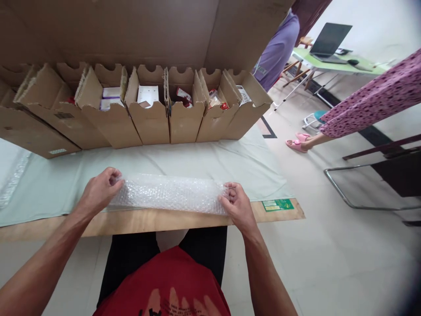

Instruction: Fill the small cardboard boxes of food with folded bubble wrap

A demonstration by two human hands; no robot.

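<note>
In the head view, a long strip of bubble wrap (171, 193) stretches along the near edge of the tabletop (138, 223), over its pale cloth (256, 166). The left hand (103, 186) pinches one end and the right hand (237, 204) the other — each grip closed on the plastic. Just beyond, cardboard bins (151, 125) stand side by side, several holding boxes or packets, with a tall cardboard panel (148, 30) behind. Over to the right, a purple top (279, 46) shows beside that panel — and someone in spotted pink trousers (365, 103) stands near a laptop (330, 41).
</note>
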